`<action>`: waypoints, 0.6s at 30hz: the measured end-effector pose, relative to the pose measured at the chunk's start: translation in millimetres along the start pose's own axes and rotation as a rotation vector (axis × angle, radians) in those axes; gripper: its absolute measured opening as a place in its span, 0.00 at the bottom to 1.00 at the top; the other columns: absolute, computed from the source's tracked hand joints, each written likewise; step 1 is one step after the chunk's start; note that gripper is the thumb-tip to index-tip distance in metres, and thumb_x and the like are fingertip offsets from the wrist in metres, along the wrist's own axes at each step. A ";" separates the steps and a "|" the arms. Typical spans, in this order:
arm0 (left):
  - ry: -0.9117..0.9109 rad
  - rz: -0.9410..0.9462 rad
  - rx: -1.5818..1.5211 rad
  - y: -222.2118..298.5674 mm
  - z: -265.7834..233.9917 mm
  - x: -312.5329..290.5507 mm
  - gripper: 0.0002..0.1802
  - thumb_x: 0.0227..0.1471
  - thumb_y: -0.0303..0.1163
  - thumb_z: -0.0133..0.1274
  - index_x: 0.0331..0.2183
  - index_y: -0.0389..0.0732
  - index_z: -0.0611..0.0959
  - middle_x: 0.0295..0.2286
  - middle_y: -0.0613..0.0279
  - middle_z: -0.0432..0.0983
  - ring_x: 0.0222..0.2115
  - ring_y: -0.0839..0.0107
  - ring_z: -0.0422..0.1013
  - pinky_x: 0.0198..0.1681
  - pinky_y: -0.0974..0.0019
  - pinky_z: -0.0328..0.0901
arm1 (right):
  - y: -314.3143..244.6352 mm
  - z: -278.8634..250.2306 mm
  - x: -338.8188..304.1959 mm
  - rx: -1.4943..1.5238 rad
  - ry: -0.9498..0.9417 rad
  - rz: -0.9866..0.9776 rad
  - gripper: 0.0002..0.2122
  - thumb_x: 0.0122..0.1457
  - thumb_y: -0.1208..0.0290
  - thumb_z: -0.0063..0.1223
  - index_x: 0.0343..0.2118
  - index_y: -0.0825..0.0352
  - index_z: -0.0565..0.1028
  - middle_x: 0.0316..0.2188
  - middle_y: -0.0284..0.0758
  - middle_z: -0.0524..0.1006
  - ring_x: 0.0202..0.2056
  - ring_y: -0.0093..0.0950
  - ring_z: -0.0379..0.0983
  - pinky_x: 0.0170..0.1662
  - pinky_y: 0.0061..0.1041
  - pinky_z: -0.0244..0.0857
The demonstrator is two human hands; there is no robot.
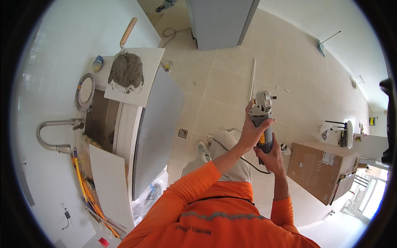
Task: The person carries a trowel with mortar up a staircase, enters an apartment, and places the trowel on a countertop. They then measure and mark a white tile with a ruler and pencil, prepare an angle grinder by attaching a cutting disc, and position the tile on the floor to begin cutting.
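Both my hands hold a grey angle grinder (261,108) in front of my body, its metal head pointing away from me. My left hand (253,133) is wrapped round the body just behind the head. Lower down, my right hand (273,157) grips the rear of the body. A bare spindle sticks out at the right side of the head, with no disc visible on it. From the rear end a dark power cord (249,162) loops to the left across my trouser leg.
At left, mortar (127,71) and a trowel (128,33) lie on a tile (136,98) by the sink (96,118) and tap (53,122). A large cardboard box (312,169) stands right. A grey cabinet (221,25) is ahead; a thin strip (252,78) lies on the floor.
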State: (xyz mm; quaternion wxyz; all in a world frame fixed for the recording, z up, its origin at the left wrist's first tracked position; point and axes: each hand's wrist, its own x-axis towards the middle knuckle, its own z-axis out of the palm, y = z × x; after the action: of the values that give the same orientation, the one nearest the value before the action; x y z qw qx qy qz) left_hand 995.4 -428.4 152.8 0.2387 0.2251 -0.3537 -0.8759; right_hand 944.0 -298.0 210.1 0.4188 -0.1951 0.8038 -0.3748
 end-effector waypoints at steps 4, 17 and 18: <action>0.176 -0.230 -0.008 1.5 -51.7 86.0 0.41 0.57 0.41 0.69 0.60 0.39 0.63 0.44 0.57 0.76 0.41 0.64 0.80 0.47 0.59 0.77 | -33.4 29.1 97.9 -0.197 0.131 -0.043 0.30 0.52 0.66 0.69 0.55 0.71 0.68 0.33 0.54 0.82 0.36 0.54 0.82 0.38 0.45 0.74; 0.806 -0.326 -0.543 58.4 -352.6 493.3 0.21 0.59 0.45 0.61 0.46 0.44 0.75 0.32 0.58 0.79 0.30 0.64 0.77 0.37 0.57 0.75 | -85.9 70.8 765.3 -0.083 -0.730 -0.035 0.15 0.62 0.63 0.66 0.44 0.71 0.79 0.33 0.39 0.84 0.31 0.29 0.81 0.37 0.31 0.75; 0.804 -0.254 -0.567 60.6 -373.6 517.3 0.21 0.58 0.45 0.61 0.46 0.44 0.74 0.31 0.58 0.79 0.30 0.64 0.77 0.38 0.57 0.75 | -90.7 82.2 825.5 -0.242 -0.685 -0.030 0.11 0.62 0.68 0.65 0.42 0.70 0.80 0.34 0.38 0.84 0.32 0.29 0.82 0.38 0.29 0.76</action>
State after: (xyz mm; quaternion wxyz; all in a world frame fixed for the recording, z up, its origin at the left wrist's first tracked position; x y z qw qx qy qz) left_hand 815.6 -956.9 -162.1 0.2991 0.5120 0.0480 -0.8038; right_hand 538.3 -910.5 -185.7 0.6320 -0.3691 0.6526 -0.1959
